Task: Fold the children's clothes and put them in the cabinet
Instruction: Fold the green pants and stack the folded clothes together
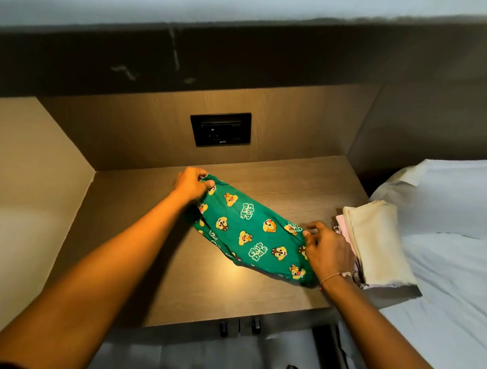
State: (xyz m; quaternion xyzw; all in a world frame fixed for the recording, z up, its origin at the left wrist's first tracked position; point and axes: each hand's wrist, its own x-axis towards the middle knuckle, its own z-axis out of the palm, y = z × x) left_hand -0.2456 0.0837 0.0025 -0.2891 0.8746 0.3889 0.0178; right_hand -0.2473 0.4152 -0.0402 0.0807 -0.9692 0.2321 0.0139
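Two bare forearms enter from the bottom edge and reach forward over a wooden cabinet top (175,288). A thin thread bracelet (330,277) circles the right wrist.

Left hand (193,183): fingers curled tight, pinching the far end of a green children's garment (251,235). Whether that end is a waistband or a cuff cannot be told.

Right hand (327,249): thumb and fingers closed on the near end of the same garment, knuckles up. The cloth bunches under the palm.

The garment is green with printed chipmunk faces and the lettering "Chip Dale". It is stretched between the two sets of fingers, running diagonally across the cabinet top. Its middle sags toward the wood; whether it touches cannot be told.

Just beyond the right fingers, at the right edge of the cabinet top, lies a stack of folded clothes (374,242): a cream piece on top, pink and patterned pieces beneath. The stack overhangs toward a bed with white sheets (451,280).

Beyond the left fingers, a black socket panel (220,129) sits in the wooden back wall.

Below the front edge, two dark door handles (239,325) show.
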